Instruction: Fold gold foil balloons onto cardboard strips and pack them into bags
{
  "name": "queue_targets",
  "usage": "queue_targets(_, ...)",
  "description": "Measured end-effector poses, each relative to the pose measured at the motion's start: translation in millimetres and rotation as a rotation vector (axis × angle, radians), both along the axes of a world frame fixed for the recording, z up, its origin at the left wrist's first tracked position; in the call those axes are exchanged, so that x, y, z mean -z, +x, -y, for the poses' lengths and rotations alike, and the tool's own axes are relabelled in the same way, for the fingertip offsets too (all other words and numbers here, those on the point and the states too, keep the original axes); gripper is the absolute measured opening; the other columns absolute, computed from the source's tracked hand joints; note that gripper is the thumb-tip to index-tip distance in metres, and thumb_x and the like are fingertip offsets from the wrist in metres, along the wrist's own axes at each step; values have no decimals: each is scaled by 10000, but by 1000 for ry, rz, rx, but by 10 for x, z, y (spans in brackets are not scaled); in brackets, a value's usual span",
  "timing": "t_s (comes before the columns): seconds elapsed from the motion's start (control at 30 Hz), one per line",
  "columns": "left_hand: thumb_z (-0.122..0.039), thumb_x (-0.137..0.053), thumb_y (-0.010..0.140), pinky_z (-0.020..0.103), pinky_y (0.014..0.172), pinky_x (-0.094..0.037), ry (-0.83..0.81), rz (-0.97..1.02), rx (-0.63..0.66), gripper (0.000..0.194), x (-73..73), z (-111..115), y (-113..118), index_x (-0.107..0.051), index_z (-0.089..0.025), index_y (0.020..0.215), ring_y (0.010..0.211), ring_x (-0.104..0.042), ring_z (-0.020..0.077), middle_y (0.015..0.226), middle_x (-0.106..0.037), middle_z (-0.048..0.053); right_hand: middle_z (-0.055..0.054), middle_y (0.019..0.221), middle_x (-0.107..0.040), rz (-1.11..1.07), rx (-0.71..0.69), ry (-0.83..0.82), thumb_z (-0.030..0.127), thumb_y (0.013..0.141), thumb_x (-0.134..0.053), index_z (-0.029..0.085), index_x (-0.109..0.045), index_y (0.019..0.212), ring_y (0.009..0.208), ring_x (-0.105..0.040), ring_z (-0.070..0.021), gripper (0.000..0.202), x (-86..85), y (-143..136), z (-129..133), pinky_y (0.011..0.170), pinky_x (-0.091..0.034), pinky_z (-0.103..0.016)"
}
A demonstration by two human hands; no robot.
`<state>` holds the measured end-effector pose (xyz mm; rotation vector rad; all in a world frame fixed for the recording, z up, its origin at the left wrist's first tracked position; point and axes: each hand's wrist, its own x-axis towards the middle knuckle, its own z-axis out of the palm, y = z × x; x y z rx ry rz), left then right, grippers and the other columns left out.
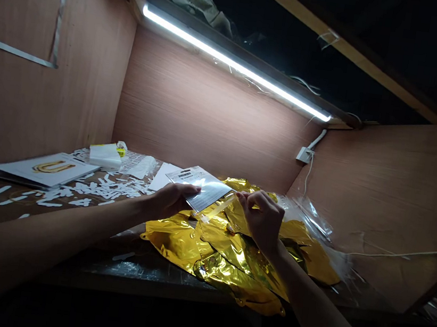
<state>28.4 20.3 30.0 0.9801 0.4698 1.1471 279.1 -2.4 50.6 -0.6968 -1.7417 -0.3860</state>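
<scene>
My left hand (176, 198) is closed on a flat printed packet (209, 192) with a barcode, thumb on top, held tilted above the pile. My right hand (262, 215) pinches close to the packet's right corner; what lies between its fingertips is too small to make out. A pale translucent strip (218, 209) shows just below the packet, running toward the right fingertips. Under both hands spreads a heap of shiny gold foil balloons (227, 250), flat and overlapping.
At left lies a stack of printed cards (46, 169) picturing a gold U. Many white paper strips (98, 188) are scattered beside it. Clear plastic bags (316, 219) lie at right, near a cord (391, 255). A tube light (235, 64) crosses above the wooden back wall.
</scene>
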Motion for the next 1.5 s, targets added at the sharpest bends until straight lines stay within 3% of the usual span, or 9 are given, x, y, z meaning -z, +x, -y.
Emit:
queue_targets(0.17,-87,-737,784,282,709,-622,84,-46,21,165,18,-13,-36,-694,-100,943,729,-727,202,838,-741,118,-48,1005,-761,-63,-340,-358,352,738,-881,245,-729,823,881,-733,-216,204,-109,65,-102,830,-607,-372)
queue_targets(0.3,-126,-807,747,348,802,-620,143,-167,101,316,44,17,-77,-722,-107,1051,880,-753,270,967,-767,164,-62,1486,-574,-58,-671,-792,225,561,-964,337,-737,1195,900,-762,-213,683,-135,135,-119,745,-659,-365)
queue_targets(0.43,-167,-835,750,394,893,-601,229,-232,153,463,67,28,-101,-703,-132,1192,1058,-730,319,1150,-748,187,-74,1173,-765,-30,-688,-896,190,550,-958,269,-799,1100,725,-759,-182,578,-20,107,-95,703,-672,-337)
queue_targets(0.53,-228,-819,791,383,848,-614,208,-233,128,423,55,-16,-122,-707,-113,1183,1016,-744,312,1165,-740,210,-50,906,-805,-155,-650,-846,206,525,-969,234,-818,1028,710,-766,-208,526,97,75,-156,719,-681,-360)
queue_targets(0.7,-122,-787,796,359,859,-616,155,-174,179,344,38,-81,-132,-719,-64,1128,947,-767,282,1120,-745,240,-85,1038,-796,-222,-519,-665,277,629,-934,222,-784,1130,869,-772,-261,526,161,70,-278,836,-660,-462)
queue_targets(0.87,-18,-766,764,365,848,-626,139,-150,79,294,80,-101,-96,-743,-46,1057,917,-772,289,1068,-752,248,-116,1392,-630,203,-7,-183,209,810,-781,264,-768,1162,1310,-549,-340,357,117,-91,-86,1085,-458,-601)
queue_targets(1.03,-58,-781,779,349,849,-623,139,-186,57,253,94,-102,-92,-757,-47,1030,931,-765,276,1052,-754,242,-122,1552,-443,328,334,78,175,916,-665,272,-766,1087,1418,-339,-422,221,165,-432,141,1036,-333,-659)
queue_targets(1.2,-65,-776,790,311,811,-618,144,-172,76,180,95,-83,-59,-765,-42,968,814,-760,226,971,-760,207,-84,1165,-699,517,172,-62,269,966,-663,294,-775,963,1134,-533,-312,115,219,-609,65,866,-370,-476)
queue_targets(1.5,-10,-695,796,253,671,-595,19,-150,14,43,230,-159,27,-716,-46,785,654,-698,161,785,-720,137,-24,906,-720,634,43,-118,205,1016,-595,231,-720,909,882,-577,-194,167,324,-654,-126,805,-320,-363)
